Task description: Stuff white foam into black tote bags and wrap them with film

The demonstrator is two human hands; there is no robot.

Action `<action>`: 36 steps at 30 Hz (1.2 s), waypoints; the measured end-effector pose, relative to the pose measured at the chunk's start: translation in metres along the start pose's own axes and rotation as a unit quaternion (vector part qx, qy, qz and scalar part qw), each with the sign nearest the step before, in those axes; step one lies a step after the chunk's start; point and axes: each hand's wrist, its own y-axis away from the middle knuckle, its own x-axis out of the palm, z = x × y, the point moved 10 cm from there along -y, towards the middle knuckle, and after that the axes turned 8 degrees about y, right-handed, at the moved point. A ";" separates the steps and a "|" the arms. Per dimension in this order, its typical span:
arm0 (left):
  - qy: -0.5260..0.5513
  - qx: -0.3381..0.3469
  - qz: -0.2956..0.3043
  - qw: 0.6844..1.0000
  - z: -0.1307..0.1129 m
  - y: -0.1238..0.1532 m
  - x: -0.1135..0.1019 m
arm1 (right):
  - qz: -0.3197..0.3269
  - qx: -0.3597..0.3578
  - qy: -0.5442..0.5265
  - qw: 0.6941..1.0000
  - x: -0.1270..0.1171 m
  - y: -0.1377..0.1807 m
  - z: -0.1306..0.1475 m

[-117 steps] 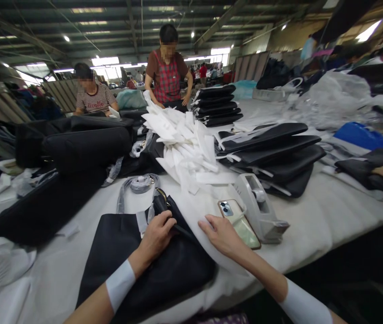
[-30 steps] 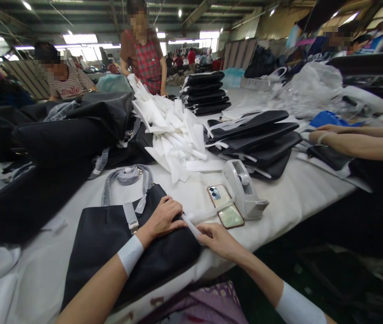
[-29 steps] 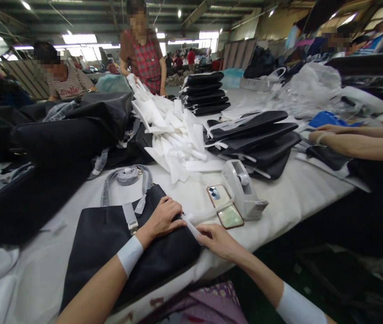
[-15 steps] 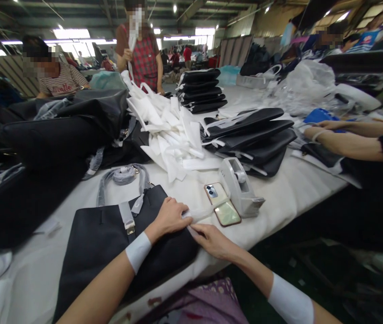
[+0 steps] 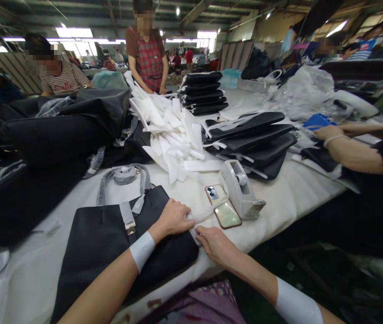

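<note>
A black handbag [image 5: 100, 252] lies flat on the table in front of me. Clear plastic wraps its looped handle [image 5: 102, 186], and white film covers part of the front strap [image 5: 126, 213] above a metal clasp. My left hand [image 5: 174, 217] is closed over the bag's right edge, with a bit of whitish sheet showing by the thumb. Just to the right, my right hand [image 5: 213, 243] pinches a thin white strip [image 5: 193, 233] at the bag's side. The strip's far end is hidden.
Beyond my hands are a phone [image 5: 223, 207] and a grey tape dispenser [image 5: 240, 189]. White wrapping pieces [image 5: 171, 130] are heaped behind, beside stacked black bags [image 5: 252, 139]. A co-worker's arm [image 5: 356, 150] reaches in from the right; another person [image 5: 147, 58] stands across the table.
My right hand has shifted slightly right and down, widening the gap between my hands. The person across the table has lowered a raised hand that held a white strip.
</note>
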 end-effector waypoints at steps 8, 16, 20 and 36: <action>0.084 0.042 -0.105 0.990 0.003 0.016 -0.018 | -0.128 -0.074 -0.148 0.978 -0.026 0.012 0.021; 0.103 0.029 -0.113 0.988 0.010 0.013 -0.017 | -0.060 0.050 -0.486 0.870 0.009 -0.018 0.005; 0.089 0.013 -0.117 0.989 0.013 0.011 -0.015 | 0.003 0.088 -0.517 0.851 0.029 -0.027 0.000; 0.078 -0.011 -0.150 0.986 0.015 0.011 -0.018 | -0.305 0.097 -0.049 0.946 0.000 0.008 0.031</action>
